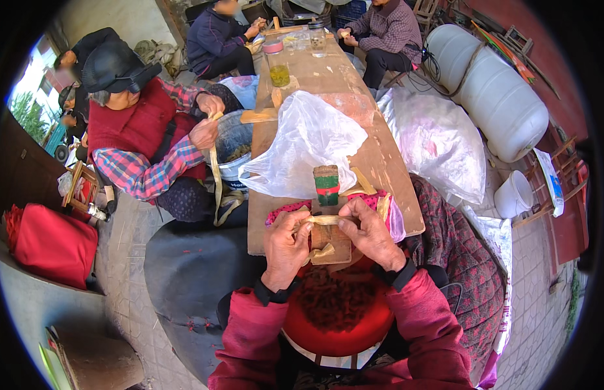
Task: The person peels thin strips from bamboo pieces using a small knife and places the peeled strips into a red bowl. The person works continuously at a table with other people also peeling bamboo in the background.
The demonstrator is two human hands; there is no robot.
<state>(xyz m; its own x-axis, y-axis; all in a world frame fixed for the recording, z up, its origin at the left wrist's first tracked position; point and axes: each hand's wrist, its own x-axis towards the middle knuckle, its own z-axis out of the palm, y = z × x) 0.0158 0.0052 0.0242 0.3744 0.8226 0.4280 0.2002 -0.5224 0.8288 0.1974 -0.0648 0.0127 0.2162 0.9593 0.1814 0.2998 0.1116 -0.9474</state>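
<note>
A pale yellow, flat strip (pixel 326 220) of plant-like material is stretched between my hands. My left hand (pixel 287 243) pinches one end between thumb and fingers. The other end is gripped by my right hand (pixel 371 233). Both hands are over a small wooden board (pixel 335 240) at the table's near end, where a scrap of the same material (pixel 322 251) lies. Just beyond the strip stands a block (pixel 327 187) painted green and red. Below my wrists, a red basin (pixel 341 341) holds many small dark pieces that I cannot identify.
A thin plastic bag (pixel 302 141) lies on the long wooden table (pixel 394 185). At left, a seated person (pixel 141 117) handles a long pale strip over a bucket (pixel 238 170). Glass jars (pixel 278 70) stand farther back. Stuffed white sacks (pixel 438 141) and a large plastic barrel (pixel 497 92) are at right.
</note>
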